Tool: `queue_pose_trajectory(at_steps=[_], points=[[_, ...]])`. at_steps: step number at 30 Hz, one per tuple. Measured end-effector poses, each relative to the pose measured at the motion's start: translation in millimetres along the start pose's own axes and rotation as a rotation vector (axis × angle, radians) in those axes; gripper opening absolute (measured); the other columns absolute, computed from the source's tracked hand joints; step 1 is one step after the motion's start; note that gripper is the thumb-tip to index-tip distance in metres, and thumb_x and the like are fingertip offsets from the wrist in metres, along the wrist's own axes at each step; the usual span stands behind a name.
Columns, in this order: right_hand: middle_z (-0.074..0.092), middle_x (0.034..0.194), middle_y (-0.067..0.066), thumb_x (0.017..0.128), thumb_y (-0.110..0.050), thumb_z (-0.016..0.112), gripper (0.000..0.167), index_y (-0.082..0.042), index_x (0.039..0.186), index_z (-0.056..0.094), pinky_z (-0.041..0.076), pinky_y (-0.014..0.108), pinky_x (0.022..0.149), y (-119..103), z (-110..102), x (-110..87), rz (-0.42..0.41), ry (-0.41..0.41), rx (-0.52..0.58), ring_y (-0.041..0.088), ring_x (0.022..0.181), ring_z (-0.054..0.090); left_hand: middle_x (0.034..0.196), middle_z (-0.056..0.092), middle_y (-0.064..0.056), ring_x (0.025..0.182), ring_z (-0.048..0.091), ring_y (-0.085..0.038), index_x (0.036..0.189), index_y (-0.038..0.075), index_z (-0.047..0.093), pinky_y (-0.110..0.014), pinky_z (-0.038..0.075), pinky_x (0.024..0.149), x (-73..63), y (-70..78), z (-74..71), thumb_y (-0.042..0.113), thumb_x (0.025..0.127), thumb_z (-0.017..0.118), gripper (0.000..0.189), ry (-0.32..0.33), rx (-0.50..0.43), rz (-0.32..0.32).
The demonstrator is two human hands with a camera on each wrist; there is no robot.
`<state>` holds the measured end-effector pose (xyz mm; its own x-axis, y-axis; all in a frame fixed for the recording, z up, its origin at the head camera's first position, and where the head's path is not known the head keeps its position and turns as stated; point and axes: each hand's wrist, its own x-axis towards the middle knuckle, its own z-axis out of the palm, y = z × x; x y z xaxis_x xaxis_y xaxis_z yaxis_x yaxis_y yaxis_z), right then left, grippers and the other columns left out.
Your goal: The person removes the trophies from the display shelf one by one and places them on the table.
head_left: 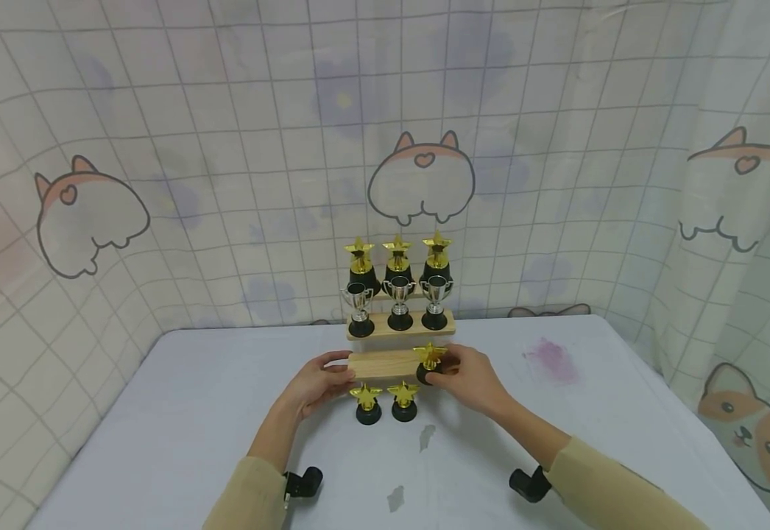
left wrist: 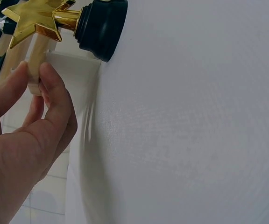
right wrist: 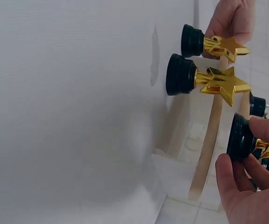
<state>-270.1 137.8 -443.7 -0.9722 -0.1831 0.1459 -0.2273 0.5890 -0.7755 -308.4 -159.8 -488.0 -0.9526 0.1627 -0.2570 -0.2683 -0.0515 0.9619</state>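
My right hand grips a small gold star trophy by its black base, at the right end of the lowest wooden shelf board. In the right wrist view that base is between thumb and fingers, close to the board; whether it touches the wood I cannot tell. My left hand pinches the board's left end, thumb on one face and fingers on the other in the left wrist view. Two more star trophies, one left and one right, stand upright on the table before the board.
Behind, a second wooden tier bears three silver cups, the middle cup among them. Three larger gold star trophies, one in the centre, stand on the top tier. A white cloth covers the table; a patterned curtain hangs behind.
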Motion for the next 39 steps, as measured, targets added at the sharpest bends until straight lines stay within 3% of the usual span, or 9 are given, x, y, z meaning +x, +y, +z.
queue_pose_trajectory(at_steps=[13, 26, 39], points=[[0.072, 0.103, 0.008, 0.086, -0.016, 0.083, 0.038, 0.002, 0.117, 0.069, 0.061, 0.037, 0.083, 3, -6, -8.4, -0.012, -0.012, 0.031, 0.023, 0.095, 0.068, 0.129, 0.06, -0.026, 0.102, 0.069, -0.027, 0.149, -0.002, 0.046, -0.037, 0.061, 0.088, 0.1, 1.4, 1.0, -0.004, 0.096, 0.067, 0.057, 0.016, 0.001, 0.004], [0.072, 0.105, 0.006, 0.087, -0.015, 0.084, 0.042, 0.002, 0.122, 0.068, 0.061, 0.037, 0.085, 11, -6, -18.5, 0.034, -0.051, 0.062, 0.022, 0.097, 0.068, 0.128, 0.06, -0.025, 0.102, 0.069, -0.027, 0.149, -0.002, 0.046, -0.037, 0.061, 0.088, -0.6, -0.2, 1.1, -0.003, 0.097, 0.067, 0.056, 0.011, 0.003, -0.003], [0.071, 0.096, 0.002, 0.084, -0.016, 0.085, 0.037, 0.0, 0.113, 0.071, 0.06, 0.038, 0.081, 28, 6, -22.7, 0.082, -0.076, 0.047, 0.019, 0.091, 0.068, 0.128, 0.061, -0.026, 0.1, 0.069, -0.027, 0.148, -0.002, 0.046, -0.037, 0.061, 0.088, 0.7, -2.3, 1.0, -0.004, 0.096, 0.068, 0.056, 0.024, 0.006, 0.0]])
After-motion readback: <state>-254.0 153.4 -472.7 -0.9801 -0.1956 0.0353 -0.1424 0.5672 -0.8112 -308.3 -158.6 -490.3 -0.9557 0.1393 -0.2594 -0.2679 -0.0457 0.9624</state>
